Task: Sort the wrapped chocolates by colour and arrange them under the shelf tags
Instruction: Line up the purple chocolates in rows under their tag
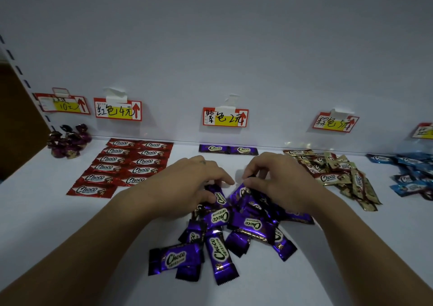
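Left hand (199, 181), right hand (276, 179) pinch purple chocolates (220, 254) (2 under purple tag (225, 117)).

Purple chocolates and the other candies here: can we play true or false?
1. The red chocolates lie in neat rows under the 红色 tag. True.
2. Two purple chocolates lie side by side under the 紫色 tag. True.
3. Both hands are flat and empty. False: the left hand and the right hand each pinch a chocolate in the purple pile.
4. The gold-brown chocolates are lined up. False: they lie in a loose heap.
5. The blue chocolates sit left of the red ones. False: they are at the far right.
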{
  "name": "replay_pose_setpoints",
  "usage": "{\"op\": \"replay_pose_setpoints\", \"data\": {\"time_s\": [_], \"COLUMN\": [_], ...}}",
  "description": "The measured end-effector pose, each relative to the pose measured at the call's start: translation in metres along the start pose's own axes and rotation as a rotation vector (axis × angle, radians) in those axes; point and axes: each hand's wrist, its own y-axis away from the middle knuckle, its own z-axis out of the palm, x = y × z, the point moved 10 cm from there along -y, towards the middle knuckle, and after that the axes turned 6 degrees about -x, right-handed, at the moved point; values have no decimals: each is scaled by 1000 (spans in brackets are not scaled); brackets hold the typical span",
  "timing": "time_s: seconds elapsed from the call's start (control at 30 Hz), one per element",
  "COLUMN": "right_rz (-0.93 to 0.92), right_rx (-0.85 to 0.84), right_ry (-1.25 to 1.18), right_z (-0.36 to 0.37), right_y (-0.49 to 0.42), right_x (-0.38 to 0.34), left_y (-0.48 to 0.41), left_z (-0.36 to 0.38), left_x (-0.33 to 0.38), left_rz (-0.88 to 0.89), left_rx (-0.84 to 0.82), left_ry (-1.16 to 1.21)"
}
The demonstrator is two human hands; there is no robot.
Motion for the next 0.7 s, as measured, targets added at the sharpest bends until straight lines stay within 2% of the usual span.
{"op": "replay_pose_setpoints", "data": {"time_s": [0.13,0.23,0.33,0.7], "right_rz": [14,33,71,61], "right_rx": [138,188,192,172], "right_ry": [-172,-221,-225,-148], "right_z": [-20,-23,-22,-13], "right_y": [2,1,-1,-4], "right_x": [12,20,29,28], "left_y": [3,5,3,0], "left_z": [-1,-11,-17,-19], "left_x": [-10,-20,-26,-32], "left_rz": [-36,-101,-156,-224], "left_rx": [41,163,210,328], "left_ry": [-51,25,113,91]}}
